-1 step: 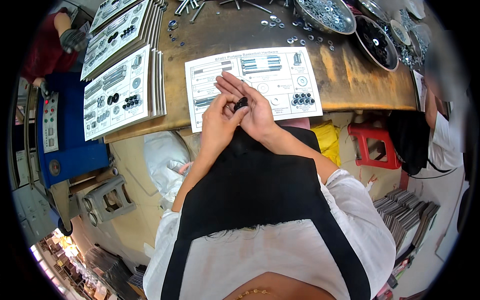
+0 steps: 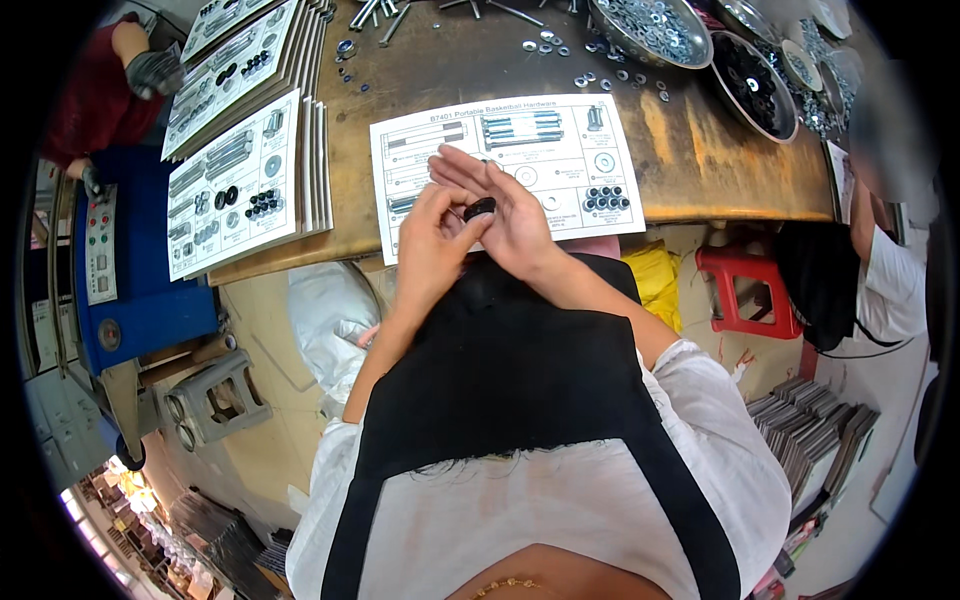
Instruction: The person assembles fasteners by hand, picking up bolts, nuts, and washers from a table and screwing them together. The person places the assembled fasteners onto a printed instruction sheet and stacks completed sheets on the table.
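Note:
Over the printed hardware card (image 2: 590, 225) my two hands meet. My left hand (image 2: 432, 228) pinches small black round parts (image 2: 479, 208), with its thumb on the near side. Behind them my right hand (image 2: 520, 230) is cupped palm up, its fingers stretched out to the upper left. The black parts rest against its palm, and how many there are cannot be made out. Drawings of bolts, washers and black nuts cover the card, which lies flat at the table's near edge.
Stacks of similar cards (image 2: 235, 190) stand on the left of the worn table (image 2: 690, 180). Metal bowls of washers (image 2: 655, 30) and black rings (image 2: 750, 90) sit at the right, with loose bolts and washers behind. A gloved co-worker's hand (image 2: 155, 74) shows left; a red stool (image 2: 745, 290) stands right.
My left hand has shifted slightly left and down, and the black parts in its pinch have turned and look flatter. The co-worker's gloved hand has moved a little to the right.

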Action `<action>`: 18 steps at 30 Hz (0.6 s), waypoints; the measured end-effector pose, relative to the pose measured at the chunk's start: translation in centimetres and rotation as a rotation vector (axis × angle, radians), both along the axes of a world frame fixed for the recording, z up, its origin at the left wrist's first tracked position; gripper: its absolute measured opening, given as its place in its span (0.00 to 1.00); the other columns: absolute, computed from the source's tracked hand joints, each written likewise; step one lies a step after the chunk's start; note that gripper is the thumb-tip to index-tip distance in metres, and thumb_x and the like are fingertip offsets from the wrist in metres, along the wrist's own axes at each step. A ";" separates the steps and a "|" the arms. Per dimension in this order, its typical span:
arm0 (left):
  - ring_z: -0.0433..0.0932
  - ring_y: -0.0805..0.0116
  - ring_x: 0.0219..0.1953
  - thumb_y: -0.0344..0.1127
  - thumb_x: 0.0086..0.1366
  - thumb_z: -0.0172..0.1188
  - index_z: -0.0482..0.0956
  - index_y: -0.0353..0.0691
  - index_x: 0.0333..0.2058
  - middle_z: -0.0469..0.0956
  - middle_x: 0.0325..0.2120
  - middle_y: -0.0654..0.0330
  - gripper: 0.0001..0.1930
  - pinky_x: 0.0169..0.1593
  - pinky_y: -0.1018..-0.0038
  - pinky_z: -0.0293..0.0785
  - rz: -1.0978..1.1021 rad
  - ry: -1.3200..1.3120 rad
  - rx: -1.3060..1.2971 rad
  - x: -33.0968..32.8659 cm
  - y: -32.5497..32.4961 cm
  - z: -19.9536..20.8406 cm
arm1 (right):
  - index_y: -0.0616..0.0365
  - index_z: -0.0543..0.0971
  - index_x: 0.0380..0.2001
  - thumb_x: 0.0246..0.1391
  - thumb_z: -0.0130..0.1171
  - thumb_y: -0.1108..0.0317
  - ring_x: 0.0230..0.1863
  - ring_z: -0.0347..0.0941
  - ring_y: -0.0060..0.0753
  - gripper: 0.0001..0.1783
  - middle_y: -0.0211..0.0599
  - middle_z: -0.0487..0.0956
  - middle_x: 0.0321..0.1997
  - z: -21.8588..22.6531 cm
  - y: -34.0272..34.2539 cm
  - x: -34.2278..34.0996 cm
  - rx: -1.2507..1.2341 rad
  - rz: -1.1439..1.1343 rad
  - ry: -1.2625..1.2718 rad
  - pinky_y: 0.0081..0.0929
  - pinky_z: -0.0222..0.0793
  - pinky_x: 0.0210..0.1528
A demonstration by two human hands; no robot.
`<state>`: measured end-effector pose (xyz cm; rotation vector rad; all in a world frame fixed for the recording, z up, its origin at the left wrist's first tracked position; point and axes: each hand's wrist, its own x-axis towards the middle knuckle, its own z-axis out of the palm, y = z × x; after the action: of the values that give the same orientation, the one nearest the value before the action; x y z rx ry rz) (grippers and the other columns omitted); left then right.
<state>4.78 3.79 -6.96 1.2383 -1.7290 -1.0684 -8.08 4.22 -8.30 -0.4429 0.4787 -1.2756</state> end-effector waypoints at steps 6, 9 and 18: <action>0.67 0.75 0.28 0.29 0.47 0.72 0.83 0.39 0.32 0.68 0.27 0.67 0.11 0.31 0.78 0.62 -0.441 -0.127 0.032 3.7 -2.1 5.6 | 0.69 0.76 0.50 0.62 0.57 0.63 0.37 0.82 0.32 0.20 0.45 0.82 0.38 2.1 0.8 -5.3 0.007 0.557 0.359 0.22 0.79 0.44; 0.67 0.74 0.30 0.30 0.46 0.72 0.83 0.40 0.33 0.69 0.28 0.66 0.13 0.32 0.77 0.64 -0.578 -0.124 0.096 3.5 -2.6 6.1 | 0.72 0.79 0.45 0.57 0.63 0.69 0.37 0.82 0.32 0.17 0.47 0.83 0.38 3.2 0.5 -5.7 -0.146 0.645 0.544 0.23 0.79 0.43; 0.78 0.67 0.34 0.27 0.39 0.75 0.83 0.43 0.40 0.79 0.35 0.62 0.24 0.34 0.74 0.74 -0.165 -0.038 -0.823 0.9 -0.6 5.1 | 0.69 0.81 0.44 0.53 0.63 0.78 0.35 0.80 0.22 0.14 0.39 0.83 0.36 6.6 2.7 -4.9 -0.145 0.062 0.605 0.18 0.77 0.41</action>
<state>5.72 3.21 -1.82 0.5989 -2.0134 -0.3205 -12.98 6.88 -1.67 -0.9689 0.8733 -1.1072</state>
